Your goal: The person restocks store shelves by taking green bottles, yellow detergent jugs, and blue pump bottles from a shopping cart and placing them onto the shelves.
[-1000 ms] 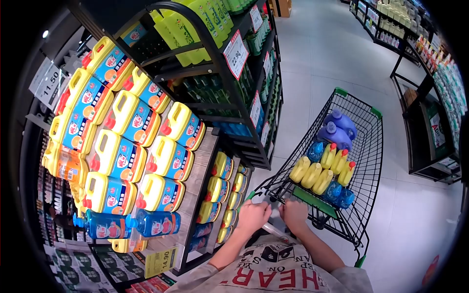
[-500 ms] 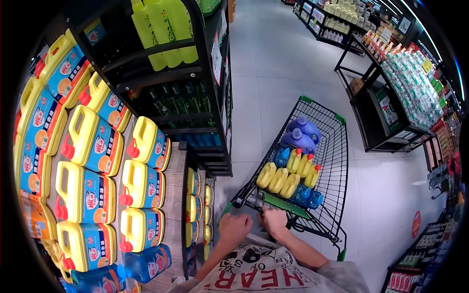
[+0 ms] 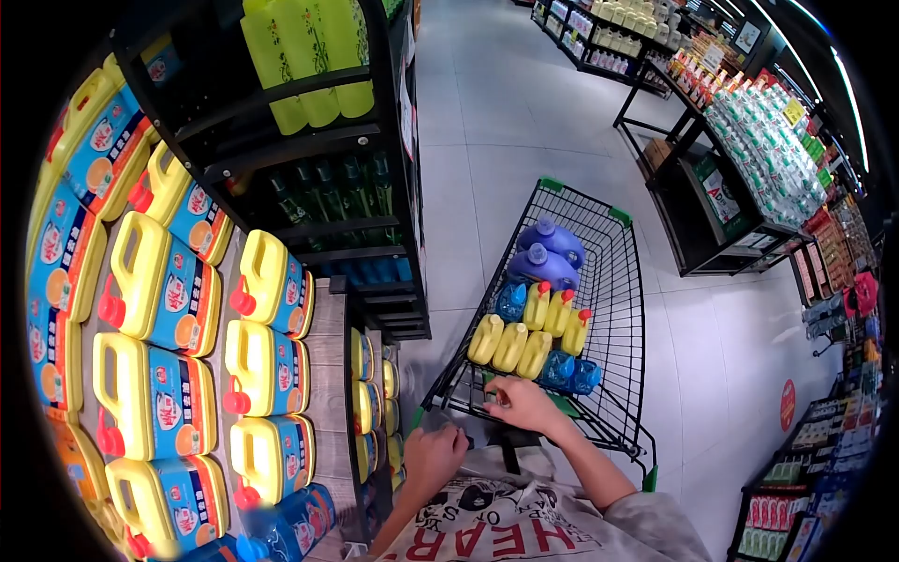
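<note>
A black wire shopping cart with green corners stands in front of me. My left hand is closed in a fist at the left end of its handle, and the bar inside the fingers is mostly hidden. Over the near end of the basket is my right hand, fingers loosely bent, with a gap between thumb and fingers and nothing visible in them. The cart holds several yellow bottles with red caps, several blue bottles, and purple jugs at the far side.
To my left, several yellow jugs with blue labels stand on a wooden display. A black shelf rack rises beyond it. On the right are a black table of clear bottles and low shelves.
My right hand has moved forward off the handle area and its fingers have loosened. The left hand stays closed by the handle. The view has shifted slightly, moving the cart left in the picture.
</note>
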